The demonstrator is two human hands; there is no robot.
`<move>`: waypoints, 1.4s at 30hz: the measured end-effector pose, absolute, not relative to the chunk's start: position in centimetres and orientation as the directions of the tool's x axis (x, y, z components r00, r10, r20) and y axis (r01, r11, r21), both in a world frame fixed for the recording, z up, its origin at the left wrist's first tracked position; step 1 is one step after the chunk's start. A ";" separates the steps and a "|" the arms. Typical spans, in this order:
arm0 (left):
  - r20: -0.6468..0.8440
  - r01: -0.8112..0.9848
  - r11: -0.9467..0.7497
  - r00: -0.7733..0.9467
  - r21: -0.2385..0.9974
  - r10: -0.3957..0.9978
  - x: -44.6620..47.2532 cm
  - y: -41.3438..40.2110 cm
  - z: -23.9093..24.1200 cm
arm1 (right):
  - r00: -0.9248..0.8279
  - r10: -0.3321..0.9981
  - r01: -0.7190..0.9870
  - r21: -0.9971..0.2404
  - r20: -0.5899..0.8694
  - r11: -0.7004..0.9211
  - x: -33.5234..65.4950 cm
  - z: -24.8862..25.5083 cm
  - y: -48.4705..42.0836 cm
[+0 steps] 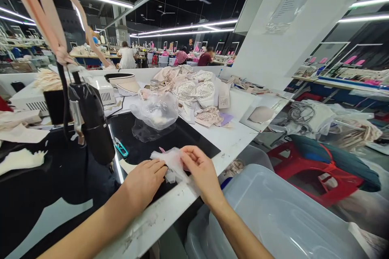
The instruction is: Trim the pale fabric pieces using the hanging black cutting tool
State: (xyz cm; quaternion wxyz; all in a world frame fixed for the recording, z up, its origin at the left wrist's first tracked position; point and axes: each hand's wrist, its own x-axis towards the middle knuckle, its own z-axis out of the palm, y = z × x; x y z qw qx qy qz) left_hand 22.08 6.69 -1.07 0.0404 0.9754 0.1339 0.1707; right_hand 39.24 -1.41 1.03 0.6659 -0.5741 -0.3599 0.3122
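Observation:
A thin, sheer white fabric piece [174, 161] lies between my hands at the front edge of the black table panel. My right hand [204, 175] pinches its right side between thumb and fingers. On the left, my left hand [145, 183] is palm down, its fingers together and bent onto the near edge of the fabric; the thumb is hidden. A small pink bit [162, 149] shows at the fabric's far edge. Just beyond my left hand are turquoise thread snips [121, 148], and a cream scrap [127, 166] is partly under that hand.
A black hand-held machine [92, 123] hangs at left. Behind the fabric are a clear plastic bag [156, 109] and a heap of patterned bra pieces [194, 87]. Grey plastic bins [273, 210] stand below the table's right edge, beside a red stool [304, 170]. Several people sit far back.

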 end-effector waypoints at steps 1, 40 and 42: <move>0.312 0.248 -0.960 0.908 0.134 0.278 22.1 6.7 -1.0 | 0.584 0.801 -0.030 -0.982 0.135 0.187 39.4 1.4 -1.5; -0.219 -0.187 0.323 0.427 0.928 0.877 5.7 1.3 1.7 | -0.281 0.936 0.013 -0.976 -0.212 -0.217 24.9 2.6 -0.3; -0.216 -0.204 0.310 0.383 0.929 0.898 5.0 1.5 1.9 | -0.282 0.919 -0.022 -0.956 -0.275 -0.293 24.9 2.8 -0.3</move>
